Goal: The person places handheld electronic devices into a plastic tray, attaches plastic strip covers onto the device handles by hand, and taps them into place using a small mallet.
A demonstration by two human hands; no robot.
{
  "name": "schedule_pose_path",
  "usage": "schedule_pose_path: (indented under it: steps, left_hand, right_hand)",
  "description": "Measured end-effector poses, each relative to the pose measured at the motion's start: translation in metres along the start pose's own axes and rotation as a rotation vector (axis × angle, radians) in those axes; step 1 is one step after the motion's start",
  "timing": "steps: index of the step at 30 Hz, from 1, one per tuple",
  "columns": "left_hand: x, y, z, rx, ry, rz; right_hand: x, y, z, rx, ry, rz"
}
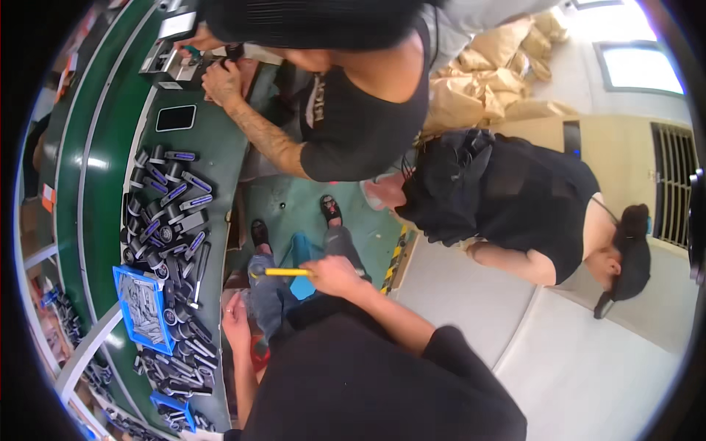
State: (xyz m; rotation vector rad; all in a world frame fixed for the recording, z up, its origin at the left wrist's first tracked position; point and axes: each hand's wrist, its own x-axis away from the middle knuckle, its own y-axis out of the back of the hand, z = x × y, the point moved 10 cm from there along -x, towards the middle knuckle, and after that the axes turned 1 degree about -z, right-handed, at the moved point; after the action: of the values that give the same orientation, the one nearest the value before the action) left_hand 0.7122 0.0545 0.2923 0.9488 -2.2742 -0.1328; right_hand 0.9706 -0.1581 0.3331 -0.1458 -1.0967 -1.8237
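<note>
My right hand (334, 278) is closed round the end of a yellow-handled hammer (288, 272). The handle lies level above my lap, its dark head at the left end over my knee. At the bench edge, my left hand (235, 317) is raised with loosely bent fingers and shows nothing in it. Nearest to it on the bench are dark, tube-like metal parts (195, 331). A long silver and black tool (200, 275) lies among them. To their left stands a blue tray (169, 344) of small grey pieces.
A green conveyor (92, 184) runs along the left. Many black parts with purple strips (173, 195) and a phone (176, 118) lie on the bench. Ahead, a co-worker (368, 125) handles a metal fixture (173, 70). Another person (515, 198) is at the right, near brown sacks (485, 81).
</note>
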Motion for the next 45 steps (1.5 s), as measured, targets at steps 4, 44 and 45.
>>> schedule_pose_path:
  steps: [4,44,45]
  left_hand:
    - [0.057,-0.015,-0.032,-0.004,0.117,-0.052]
    - [0.031,-0.015,0.16,0.583,0.551,-0.075]
    - [0.025,-0.017,0.156,0.571,0.539,-0.061]
  right_hand:
    - [-0.011,-0.008,0.023,-0.011,0.141,0.124]
    - [-0.217,-0.315,-0.428,-0.699,-0.103,0.097]
    - [-0.253,-0.246,-0.422,-0.704,-0.098,0.045]
